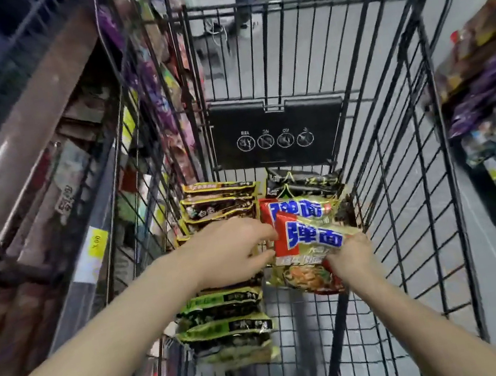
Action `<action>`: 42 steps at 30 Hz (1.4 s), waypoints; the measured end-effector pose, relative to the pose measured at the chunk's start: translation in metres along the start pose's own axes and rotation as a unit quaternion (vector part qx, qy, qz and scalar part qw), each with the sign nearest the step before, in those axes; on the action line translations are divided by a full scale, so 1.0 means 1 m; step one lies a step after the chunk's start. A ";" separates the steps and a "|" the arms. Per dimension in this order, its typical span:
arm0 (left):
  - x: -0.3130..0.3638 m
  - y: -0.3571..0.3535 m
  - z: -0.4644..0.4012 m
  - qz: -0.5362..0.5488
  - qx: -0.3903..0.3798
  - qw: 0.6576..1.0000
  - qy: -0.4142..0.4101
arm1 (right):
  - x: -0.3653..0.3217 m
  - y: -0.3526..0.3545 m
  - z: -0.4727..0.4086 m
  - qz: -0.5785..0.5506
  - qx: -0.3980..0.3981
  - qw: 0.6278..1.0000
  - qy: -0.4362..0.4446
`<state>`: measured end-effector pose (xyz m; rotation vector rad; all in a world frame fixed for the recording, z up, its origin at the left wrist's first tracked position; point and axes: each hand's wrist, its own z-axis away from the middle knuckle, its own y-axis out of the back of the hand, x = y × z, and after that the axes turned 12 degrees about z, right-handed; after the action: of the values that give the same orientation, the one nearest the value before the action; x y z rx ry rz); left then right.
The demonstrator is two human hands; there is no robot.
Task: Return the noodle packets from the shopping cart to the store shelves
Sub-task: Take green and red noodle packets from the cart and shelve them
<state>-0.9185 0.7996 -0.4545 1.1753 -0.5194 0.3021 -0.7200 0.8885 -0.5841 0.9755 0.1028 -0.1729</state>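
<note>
Black wire shopping cart (399, 164) in aisle. Left hand (234, 251) pinches left edge of red-and-gold noodle packet with blue characters (309, 236); right hand (353, 257) grips its right edge. Second identical packet (292, 210) beneath. Green-black packets (225, 321) and yellow-brown packets (220, 203) stacked along cart's left side. Black packet (304, 180) behind. Black plastic flap (276, 131) at far end. Store shelves (490, 84) flank both sides.

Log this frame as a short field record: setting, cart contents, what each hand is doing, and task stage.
setting: store aisle, shelves on both sides of a black wire shopping cart
cart contents: red-and-gold noodle packets at centre; brown packets stacked far left; green packets stacked near left; dark packet at the far end
left hand: pinches the left edge of the top red packet
right hand: grips its right side
task stage: packets not yet out of the cart
</note>
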 end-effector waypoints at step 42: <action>-0.057 -0.104 -0.108 0.487 0.004 0.826 0.285 | 0.002 0.097 0.049 -0.088 0.310 0.940 0.110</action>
<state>-0.8915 0.8642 -0.5990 0.6731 -0.5435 1.4924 -0.6991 0.9004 -0.4780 1.6171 0.3564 -0.2679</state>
